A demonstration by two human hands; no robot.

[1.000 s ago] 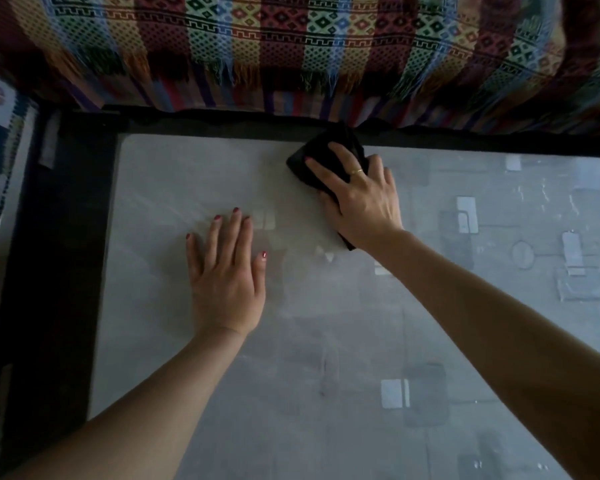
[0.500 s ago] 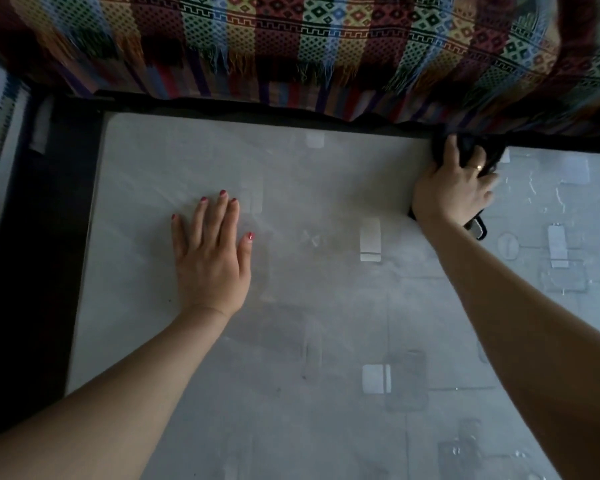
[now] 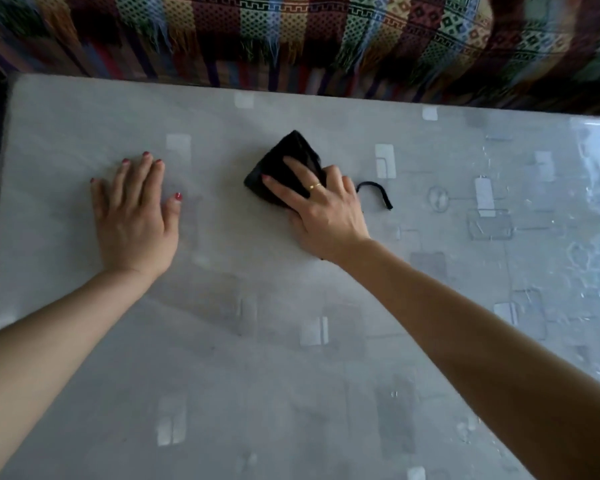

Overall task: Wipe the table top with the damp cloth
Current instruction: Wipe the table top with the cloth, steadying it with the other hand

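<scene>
The right hand (image 3: 321, 211) pressed flat on the black cloth (image 3: 284, 168), at three o'clock from the left hand (image 3: 136, 216), which lay flat on the worktop (image 3: 257, 375).

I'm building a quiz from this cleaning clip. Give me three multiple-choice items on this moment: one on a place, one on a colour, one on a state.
1. Where is the cloth?
A. Under the right hand
B. Under the left hand
C. Hanging off the table edge

2. What colour is the cloth?
A. White
B. Black
C. Yellow

3. How is the left hand?
A. Clenched in a fist
B. Raised off the table
C. Flat on the table, fingers spread

Answers:
1 A: the right hand's fingers press on the cloth, which sits well in from the table's edges.
2 B: the cloth is plainly black against the pale grey top.
3 C: the palm lies flat on the table with straight, spread fingers and holds nothing.
</scene>
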